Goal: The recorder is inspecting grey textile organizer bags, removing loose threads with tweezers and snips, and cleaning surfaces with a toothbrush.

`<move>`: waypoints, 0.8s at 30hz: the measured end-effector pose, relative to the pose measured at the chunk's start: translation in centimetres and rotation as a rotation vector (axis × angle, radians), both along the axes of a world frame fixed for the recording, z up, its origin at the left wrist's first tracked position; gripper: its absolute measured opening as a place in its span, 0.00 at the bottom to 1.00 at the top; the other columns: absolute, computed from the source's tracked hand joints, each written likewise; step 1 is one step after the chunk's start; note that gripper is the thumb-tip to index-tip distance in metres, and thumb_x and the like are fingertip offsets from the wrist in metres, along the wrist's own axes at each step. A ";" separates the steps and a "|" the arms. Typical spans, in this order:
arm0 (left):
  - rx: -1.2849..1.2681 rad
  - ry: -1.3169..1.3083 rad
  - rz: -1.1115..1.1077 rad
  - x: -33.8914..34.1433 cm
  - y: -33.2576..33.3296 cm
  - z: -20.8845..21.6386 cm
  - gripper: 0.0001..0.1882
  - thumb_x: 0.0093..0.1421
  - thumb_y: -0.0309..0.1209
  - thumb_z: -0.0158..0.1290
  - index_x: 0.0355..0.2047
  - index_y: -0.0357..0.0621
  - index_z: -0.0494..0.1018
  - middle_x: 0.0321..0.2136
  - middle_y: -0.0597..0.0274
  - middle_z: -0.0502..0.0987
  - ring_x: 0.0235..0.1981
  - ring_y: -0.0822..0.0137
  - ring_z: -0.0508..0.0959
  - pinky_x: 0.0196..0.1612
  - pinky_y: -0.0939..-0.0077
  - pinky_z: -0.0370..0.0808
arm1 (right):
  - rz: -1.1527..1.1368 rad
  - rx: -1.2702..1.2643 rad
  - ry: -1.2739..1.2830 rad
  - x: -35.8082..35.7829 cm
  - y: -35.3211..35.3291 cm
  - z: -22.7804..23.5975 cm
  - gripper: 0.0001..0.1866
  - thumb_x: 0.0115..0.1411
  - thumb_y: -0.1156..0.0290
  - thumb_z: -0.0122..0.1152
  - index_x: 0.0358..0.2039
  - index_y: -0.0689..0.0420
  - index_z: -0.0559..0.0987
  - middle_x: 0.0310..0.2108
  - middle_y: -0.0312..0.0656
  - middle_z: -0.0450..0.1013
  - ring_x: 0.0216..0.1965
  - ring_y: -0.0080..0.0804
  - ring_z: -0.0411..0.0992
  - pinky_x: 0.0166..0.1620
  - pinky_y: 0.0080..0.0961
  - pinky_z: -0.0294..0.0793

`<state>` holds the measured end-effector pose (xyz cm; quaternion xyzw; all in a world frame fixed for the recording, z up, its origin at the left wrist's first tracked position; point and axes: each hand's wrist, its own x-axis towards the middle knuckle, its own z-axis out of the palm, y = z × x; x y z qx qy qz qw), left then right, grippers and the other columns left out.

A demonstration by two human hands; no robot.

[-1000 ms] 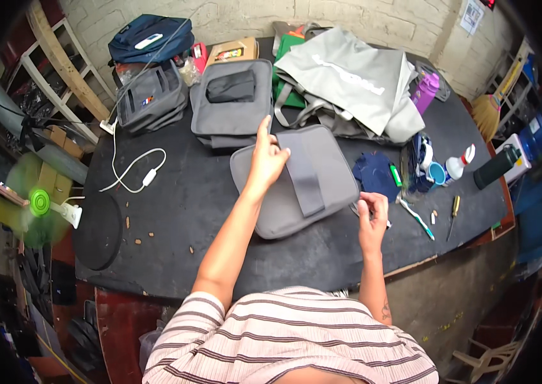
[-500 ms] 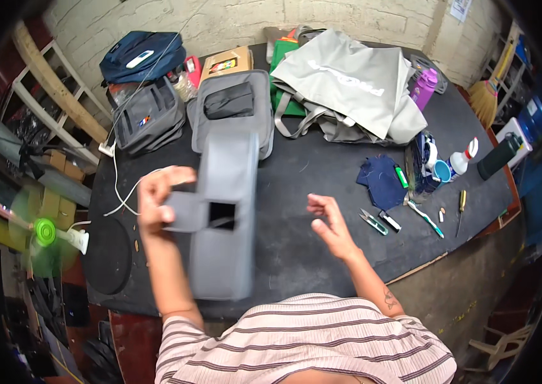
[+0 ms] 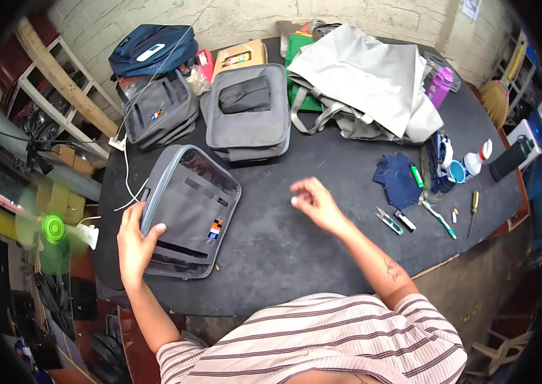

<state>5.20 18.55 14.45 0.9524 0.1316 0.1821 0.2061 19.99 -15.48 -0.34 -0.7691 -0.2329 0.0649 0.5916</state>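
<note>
A grey zippered bag (image 3: 184, 211) lies tilted on the dark table, its front face showing black strap bands, a see-through dark panel and a small multicoloured patch. Along its left edge my left hand (image 3: 135, 243) grips it, thumb over the front and fingers at the side. My right hand (image 3: 316, 205) hovers over the table to the right of the bag, fingers loosely bent and apart, with nothing in it. Behind lies another grey bag (image 3: 245, 137) with a folded black piece on top.
Further grey bags (image 3: 162, 115) and a navy bag (image 3: 156, 48) sit back left, near a cardboard box (image 3: 239, 56). A large silver-grey tote (image 3: 367, 77) fills the back. Thread snips (image 3: 389, 221), a toothbrush (image 3: 438, 219), a screwdriver (image 3: 474, 211) and a spray bottle (image 3: 476, 160) are right.
The grey bag has turned from its narrow side to show its front face and come down leftward. My left hand has shifted from its side flap to its left edge. The right stays empty.
</note>
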 end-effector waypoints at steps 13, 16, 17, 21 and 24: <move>0.143 0.176 0.247 -1.4 11.0 -2.2 0.31 0.53 0.33 0.61 0.57 0.42 0.67 0.49 0.42 0.74 0.53 0.51 0.72 0.55 0.63 0.67 | -0.355 0.196 0.398 15.6 7.6 -2.8 0.28 0.53 0.70 0.62 0.53 0.68 0.67 0.39 0.52 0.71 0.19 0.30 0.73 0.18 0.22 0.78; -0.360 -0.101 0.056 -0.6 6.5 -1.5 0.27 0.54 0.30 0.59 0.55 0.39 0.68 0.51 0.49 0.73 0.56 0.56 0.71 0.58 0.65 0.65 | -0.256 0.355 0.476 12.7 5.7 -0.2 0.19 0.55 0.75 0.58 0.47 0.69 0.70 0.33 0.47 0.71 0.19 0.30 0.72 0.19 0.25 0.79; -0.466 -0.172 -0.046 0.3 4.3 -1.0 0.25 0.55 0.28 0.58 0.54 0.38 0.69 0.50 0.51 0.74 0.55 0.57 0.71 0.58 0.66 0.65 | -0.225 0.405 0.457 11.7 4.2 0.5 0.19 0.56 0.74 0.57 0.47 0.69 0.70 0.32 0.46 0.71 0.19 0.30 0.71 0.19 0.25 0.79; -0.474 -0.487 -0.320 3.9 -3.4 0.1 0.17 0.54 0.21 0.56 0.46 0.35 0.74 0.48 0.55 0.74 0.55 0.60 0.71 0.60 0.67 0.63 | 0.000 0.033 0.445 10.6 -6.0 5.0 0.19 0.51 0.71 0.57 0.44 0.63 0.77 0.31 0.41 0.74 0.21 0.26 0.72 0.18 0.21 0.75; -0.356 -0.466 -0.502 8.2 -9.1 1.0 0.17 0.53 0.23 0.57 0.45 0.38 0.75 0.47 0.53 0.76 0.56 0.57 0.71 0.59 0.66 0.64 | 0.145 -0.266 0.315 10.9 -11.9 7.4 0.17 0.54 0.69 0.56 0.44 0.58 0.79 0.31 0.33 0.74 0.26 0.20 0.68 0.26 0.20 0.69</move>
